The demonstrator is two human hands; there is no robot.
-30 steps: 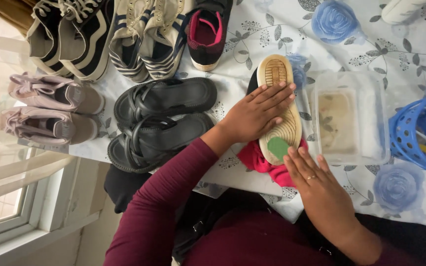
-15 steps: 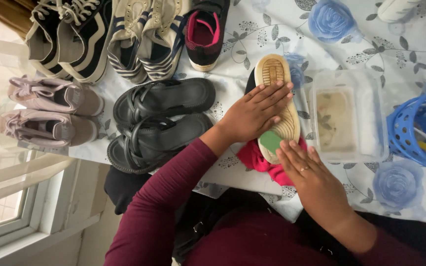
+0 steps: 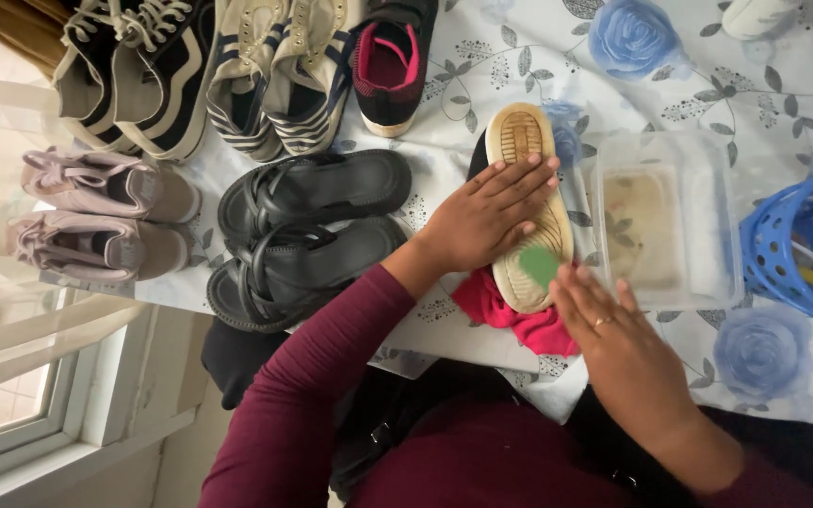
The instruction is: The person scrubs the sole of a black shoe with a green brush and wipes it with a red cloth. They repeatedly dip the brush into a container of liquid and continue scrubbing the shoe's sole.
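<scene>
Upturned shoe (image 3: 525, 179) pinned sole-up on the flowered tablecloth (image 3: 670, 85), green scrub pad (image 3: 539, 265) pressed at its heel.

Left hand (image 3: 482, 218) spread flat, fingers extended across the tan sole, seemingly to steady it. Right hand (image 3: 613, 339) at 5 o'clock from the shoe, fingertips curled onto the pad, grip partly hidden. Pink cloth (image 3: 510, 315) bunched beneath the heel, likely catching drips. Clear tub of murky water (image 3: 661, 226) at 3 o'clock; black sandals (image 3: 303, 235) at 9 o'clock.
</scene>
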